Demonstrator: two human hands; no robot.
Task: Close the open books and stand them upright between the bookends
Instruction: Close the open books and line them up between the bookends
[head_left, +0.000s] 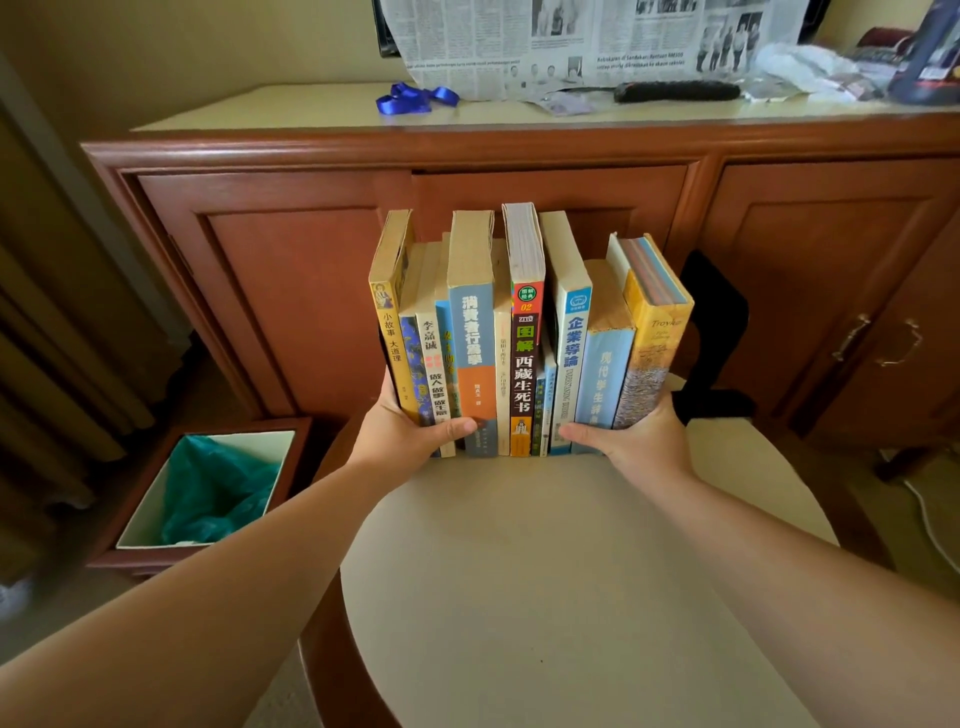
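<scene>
A row of several closed books (522, 338) stands upright, spines toward me, at the far edge of a round cream table (571, 571). My left hand (405, 431) grips the row's left end, thumb across the lower spines. My right hand (634, 434) grips the right end at the yellow book (654, 338), thumb along the spine bottoms. A black bookend (719, 332) stands just right of the books, a small gap between it and the yellow book. Any left bookend is hidden behind the books.
A wooden cabinet (519, 192) stands right behind the table; on its top lie a blue ribbon (415, 97), newspaper (571, 41) and a black remote (675, 91). A bin with a green liner (213, 488) sits on the floor to the left.
</scene>
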